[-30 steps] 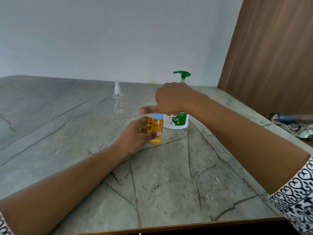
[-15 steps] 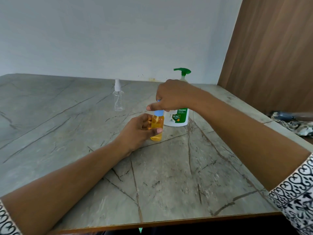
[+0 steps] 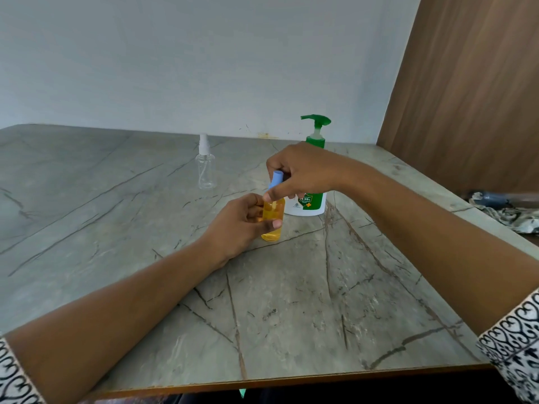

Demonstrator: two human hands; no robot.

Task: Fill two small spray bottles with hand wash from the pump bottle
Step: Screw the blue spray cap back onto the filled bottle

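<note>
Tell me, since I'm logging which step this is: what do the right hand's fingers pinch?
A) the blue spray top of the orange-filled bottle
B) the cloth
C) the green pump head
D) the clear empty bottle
A: the right hand pinches the blue spray top of the orange-filled bottle, which the left hand grips.

Left hand [image 3: 239,225] grips filled orange spray bottle [image 3: 272,221] upright on marble table [image 3: 291,301]; right hand [image 3: 303,173] pinches its blue cap [image 3: 275,179]. Empty clear spray bottle [image 3: 205,167] and pump bottle [image 3: 310,199] stand behind.
</note>
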